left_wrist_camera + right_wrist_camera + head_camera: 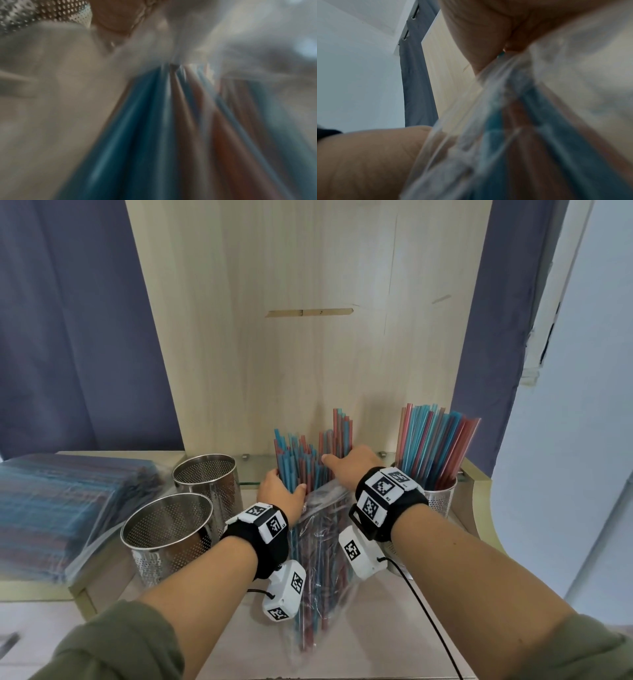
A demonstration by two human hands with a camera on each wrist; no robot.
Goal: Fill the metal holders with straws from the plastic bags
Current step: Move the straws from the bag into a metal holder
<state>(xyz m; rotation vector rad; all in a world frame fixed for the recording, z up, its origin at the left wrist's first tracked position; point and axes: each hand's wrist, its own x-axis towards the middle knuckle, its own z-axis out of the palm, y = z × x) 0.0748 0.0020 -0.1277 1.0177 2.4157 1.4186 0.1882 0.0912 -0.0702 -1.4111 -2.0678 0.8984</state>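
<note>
A bundle of blue and red straws (310,455) sticks out of a clear plastic bag (317,546) that stands tilted in the middle of the counter. My left hand (281,488) grips the bundle from the left at the bag's mouth. My right hand (346,465) holds the same bundle from the right, a little higher. Two empty perforated metal holders (168,529) (205,474) stand at the left. A third holder (440,498) at the right is packed with straws (433,443). The wrist views show blurred straws (154,135) and bag film (471,135) close up.
A stack of full straw bags (58,508) lies on a raised ledge at the left. A pale wood panel (308,320) rises right behind the counter, with blue curtains (78,330) on both sides. A black cable (428,614) trails across the counter at the right.
</note>
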